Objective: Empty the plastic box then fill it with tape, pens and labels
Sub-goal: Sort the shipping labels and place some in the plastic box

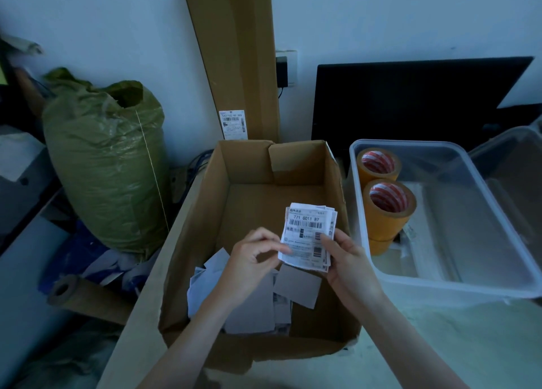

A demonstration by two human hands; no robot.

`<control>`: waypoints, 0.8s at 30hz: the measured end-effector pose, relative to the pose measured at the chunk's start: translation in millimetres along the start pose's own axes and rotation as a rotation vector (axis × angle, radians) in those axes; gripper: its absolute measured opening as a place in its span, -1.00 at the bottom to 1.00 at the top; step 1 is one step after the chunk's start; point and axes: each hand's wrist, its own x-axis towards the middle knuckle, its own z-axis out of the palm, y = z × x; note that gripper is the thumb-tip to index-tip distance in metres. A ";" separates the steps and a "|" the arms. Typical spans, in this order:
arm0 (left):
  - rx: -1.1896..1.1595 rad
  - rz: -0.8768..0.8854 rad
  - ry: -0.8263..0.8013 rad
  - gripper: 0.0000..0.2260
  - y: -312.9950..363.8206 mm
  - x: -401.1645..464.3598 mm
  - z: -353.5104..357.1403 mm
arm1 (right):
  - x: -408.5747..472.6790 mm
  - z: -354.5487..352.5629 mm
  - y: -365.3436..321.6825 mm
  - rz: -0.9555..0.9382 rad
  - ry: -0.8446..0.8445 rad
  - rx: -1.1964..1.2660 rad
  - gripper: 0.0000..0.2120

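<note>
Over the open cardboard box (249,201), both hands pinch one stack of labels (308,236): left hand (253,256) at its edge, right hand (346,259) gripping firmly. Labels are being gathered; next, probably carry them right into the plastic box (457,274), beside the tape rolls (387,204).

You see two rolls of tape (384,196) in one plastic box (440,277), one cardboard box (223,183), and one green bag (108,166).
</note>
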 end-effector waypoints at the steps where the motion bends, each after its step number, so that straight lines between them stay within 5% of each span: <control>1: 0.002 -0.006 -0.029 -0.74 1.5 0.0 1.7 | -0.5 0.0 0.6 -0.012 0.006 -0.039 -0.74; 6: 0.235 -0.180 0.004 -0.71 -10.3 2.3 4.3 | -3.6 -4.5 -2.4 -0.082 0.058 -0.102 -0.76; 9: 0.517 -0.522 -0.221 -0.70 -43.5 5.8 6.0 | -5.1 -9.7 -6.0 -0.111 0.072 -0.095 -0.75; 12: 0.821 -0.748 -0.428 -0.48 -67.7 5.3 24.7 | -6.3 -10.9 -7.1 -0.110 0.074 -0.073 -0.73; 19: 0.966 -0.822 -0.395 -0.18 -92.5 7.5 64.0 | -10.0 -8.6 -2.1 -0.072 0.089 -0.053 -0.73; 24: 1.010 -0.710 -0.442 -0.59 -87.4 7.3 62.1 | -9.9 -9.0 -1.7 -0.060 0.098 -0.052 -0.74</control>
